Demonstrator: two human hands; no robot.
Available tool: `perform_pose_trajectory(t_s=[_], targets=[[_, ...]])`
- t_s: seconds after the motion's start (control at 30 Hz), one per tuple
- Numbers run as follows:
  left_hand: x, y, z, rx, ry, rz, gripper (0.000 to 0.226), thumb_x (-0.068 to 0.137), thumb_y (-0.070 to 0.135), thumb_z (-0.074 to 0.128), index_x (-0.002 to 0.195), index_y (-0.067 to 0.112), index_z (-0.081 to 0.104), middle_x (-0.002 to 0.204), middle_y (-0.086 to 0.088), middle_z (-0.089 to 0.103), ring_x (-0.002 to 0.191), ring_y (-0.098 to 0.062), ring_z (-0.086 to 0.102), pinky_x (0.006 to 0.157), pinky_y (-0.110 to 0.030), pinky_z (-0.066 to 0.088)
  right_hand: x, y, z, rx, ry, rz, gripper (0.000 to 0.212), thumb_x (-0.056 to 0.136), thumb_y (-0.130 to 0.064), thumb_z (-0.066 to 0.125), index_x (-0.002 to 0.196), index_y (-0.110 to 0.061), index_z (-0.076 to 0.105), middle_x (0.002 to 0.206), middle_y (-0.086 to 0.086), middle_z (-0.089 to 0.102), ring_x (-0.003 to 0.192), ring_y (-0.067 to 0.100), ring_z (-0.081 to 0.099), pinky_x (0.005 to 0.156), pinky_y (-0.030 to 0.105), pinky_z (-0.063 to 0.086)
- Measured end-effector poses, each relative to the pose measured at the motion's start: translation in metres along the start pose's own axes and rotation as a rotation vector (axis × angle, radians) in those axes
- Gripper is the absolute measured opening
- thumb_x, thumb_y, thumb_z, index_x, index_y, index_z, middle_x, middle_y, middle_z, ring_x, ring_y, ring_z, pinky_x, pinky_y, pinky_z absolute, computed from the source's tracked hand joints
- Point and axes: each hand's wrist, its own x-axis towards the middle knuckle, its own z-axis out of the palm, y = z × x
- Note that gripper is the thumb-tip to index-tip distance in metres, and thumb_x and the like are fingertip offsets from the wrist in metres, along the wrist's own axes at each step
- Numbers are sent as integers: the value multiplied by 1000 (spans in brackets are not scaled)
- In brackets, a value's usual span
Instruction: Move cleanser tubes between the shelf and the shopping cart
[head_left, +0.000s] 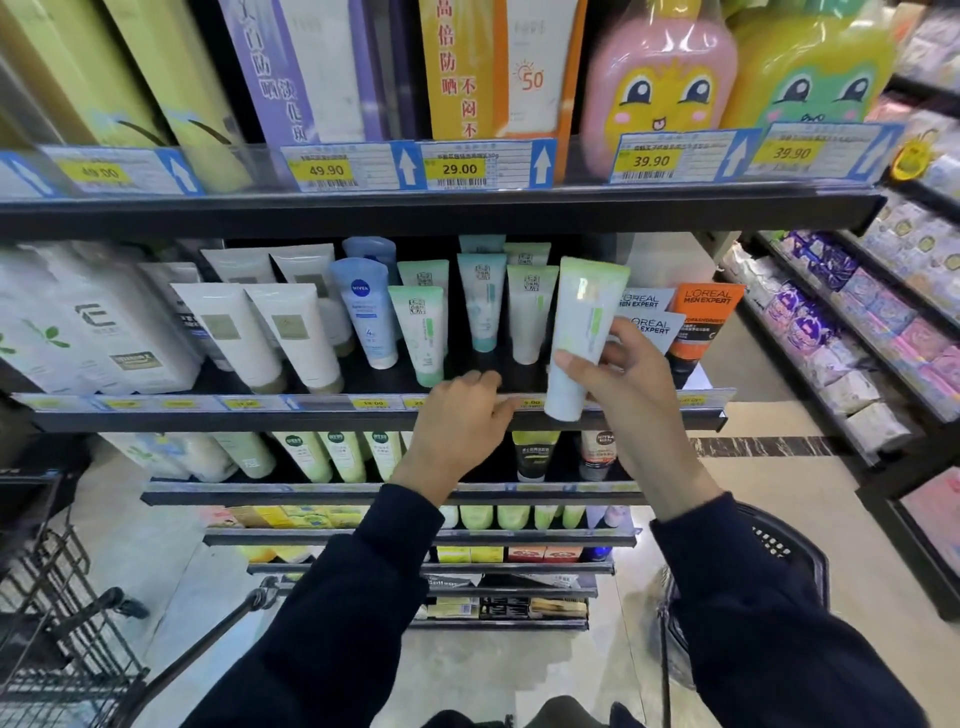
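Note:
My right hand (618, 384) grips a white cleanser tube with a light green top (582, 332), held upright, cap down, at the front lip of the middle shelf (311, 410). My left hand (460, 421) rests with curled fingers on that lip, just left of the held tube, holding nothing. Similar green-and-white tubes (423, 332) stand in rows behind, with a teal tube (480, 299) among them. A black wire shopping cart (47, 597) sits at the lower left.
White tubes (291, 332) and a blue Nivea tube (366, 312) stand to the left, L'Oreal tubes (701, 322) to the right. Boxed sunscreens fill the shelf above. A black basket (769, 561) sits lower right. Another shelf unit (857, 338) lines the aisle's right side.

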Motion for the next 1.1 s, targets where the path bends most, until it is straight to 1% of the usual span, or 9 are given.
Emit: perform_pose_trajectory(t_s=[0.1,0.2,0.3,0.43,0.57,0.73,0.87,0.97,1.1], targets=[[-3,-10,-2,84,-20,74,32,100,40,58,113,11,65,102,-8,67,95,-32,66,78,-41,48,18,-3,14,-122,49,-63,34,87,-13,82,112,-30,66,101,-19,75,95,-5,70,77,13,55],[-3,-18,-4,93,-33,102,26,97,35,64,109,12,64,100,-8,66,95,-32,66,77,-44,52,34,4,25,-244,70,-86,37,87,-15,83,118,-23,64,104,-16,74,91,-10,69,73,9,51],[-7,-30,-6,104,-28,122,23,96,32,67,107,12,64,100,-7,66,95,-31,65,77,-43,52,44,13,32,-378,67,-97,40,87,-20,83,118,-26,60,96,-17,71,82,-15,65,66,3,45],[-8,-43,-6,79,-31,131,26,94,32,69,113,14,65,104,-5,67,97,-32,65,80,-42,51,56,33,35,-525,71,-84,43,85,-24,85,122,-21,62,108,-7,72,92,3,67,75,14,52],[-8,-53,-4,47,-47,155,29,95,29,70,119,13,65,105,-6,66,99,-32,63,87,-41,46,60,47,33,-618,44,-44,50,84,-24,86,128,-20,61,112,-7,72,97,9,68,89,32,57],[-10,-64,2,-11,-17,138,35,93,29,73,124,14,66,107,-5,68,99,-32,63,93,-41,44,57,45,27,-738,20,-47,52,85,-32,84,130,-20,60,114,-5,73,101,13,69,77,25,52],[-10,-68,3,1,-3,149,34,92,30,74,122,13,66,109,-5,69,100,-30,64,95,-41,43,52,51,29,-884,39,-14,54,83,-45,83,126,-20,63,117,-1,74,104,20,69,84,39,57],[-12,-71,2,2,7,154,31,92,29,73,117,12,67,107,-6,70,99,-30,64,94,-41,43,53,52,33,-936,61,5,51,82,-46,83,121,-18,66,115,1,74,105,23,69,80,36,55],[-13,-72,3,-17,33,142,31,92,29,74,118,13,67,109,-5,70,98,-30,64,94,-40,42,56,49,40,-939,81,32,52,80,-41,85,121,-17,64,119,3,72,112,27,67,86,38,55]])
